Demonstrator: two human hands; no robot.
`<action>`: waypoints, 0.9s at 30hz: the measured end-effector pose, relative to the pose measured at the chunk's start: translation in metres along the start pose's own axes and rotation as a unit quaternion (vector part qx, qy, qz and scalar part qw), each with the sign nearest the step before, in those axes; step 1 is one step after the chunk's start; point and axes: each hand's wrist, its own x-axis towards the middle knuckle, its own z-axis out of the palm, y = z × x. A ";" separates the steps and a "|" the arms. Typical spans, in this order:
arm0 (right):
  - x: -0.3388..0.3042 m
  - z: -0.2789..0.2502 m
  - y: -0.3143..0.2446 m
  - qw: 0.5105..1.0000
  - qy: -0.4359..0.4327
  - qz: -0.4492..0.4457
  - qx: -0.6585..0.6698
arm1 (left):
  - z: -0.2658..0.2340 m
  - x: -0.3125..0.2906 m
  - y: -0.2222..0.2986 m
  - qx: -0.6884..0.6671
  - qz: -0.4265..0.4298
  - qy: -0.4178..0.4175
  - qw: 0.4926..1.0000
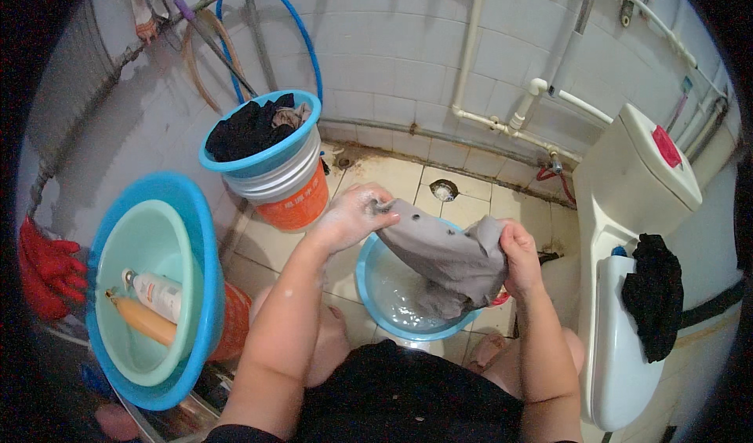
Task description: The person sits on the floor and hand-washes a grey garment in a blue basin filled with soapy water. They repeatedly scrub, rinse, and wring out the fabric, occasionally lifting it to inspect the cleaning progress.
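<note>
Evenly, left hand (353,217) and right hand (521,255) extend forward, fingers (387,221) clasping grey cloth (443,251) over a basin (366,292).

The left hand (354,217) and the right hand (521,256) are both bare. Behind the left hand, the left forearm (276,329) carries a small spot of white foam (289,291) and is uncovered down to a short black sleeve (245,434). Between and below the hands there is a black garment (392,400), with a tiny pale mark (420,419). Below the right hand, a foot (489,349) shows, its footwear unclear.
</note>
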 end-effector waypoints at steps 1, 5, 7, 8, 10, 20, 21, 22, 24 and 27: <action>-0.001 -0.002 -0.003 0.999 -0.021 0.030 -0.033 | 0.002 0.000 -0.005 0.001 0.051 0.007 0.999; -0.012 0.000 -0.019 0.975 -0.160 0.100 0.119 | 0.029 0.016 -0.006 -0.227 0.163 -0.048 0.959; -0.013 0.004 -0.021 0.968 -0.181 0.096 0.148 | 0.050 0.015 0.006 -0.315 0.092 -0.088 0.940; -0.012 0.005 -0.022 0.963 -0.195 0.094 0.162 | 0.060 0.013 0.009 -0.357 0.056 -0.105 0.927; -0.013 0.006 -0.026 0.968 -0.177 0.087 0.157 | 0.073 0.013 0.001 -0.341 0.027 -0.165 0.925; -0.007 -0.026 -0.036 0.997 -0.016 0.057 0.058 | 0.059 0.001 0.022 -0.100 0.036 -0.339 0.935; -0.004 -0.034 -0.034 0.999 -0.015 0.048 -0.015 | 0.057 -0.001 0.012 -0.227 0.003 -0.304 0.925; 0.000 -0.043 -0.030 0.995 -0.013 0.040 -0.088 | 0.055 -0.003 0.006 -0.351 -0.030 -0.263 0.898; 0.003 -0.041 -0.025 0.966 -0.084 -0.001 -0.246 | 0.051 -0.005 0.013 -0.452 -0.035 -0.169 0.875; 0.000 -0.012 -0.004 0.903 -0.181 0.137 -0.365 | 0.046 -0.009 0.012 -0.585 -0.070 -0.114 0.800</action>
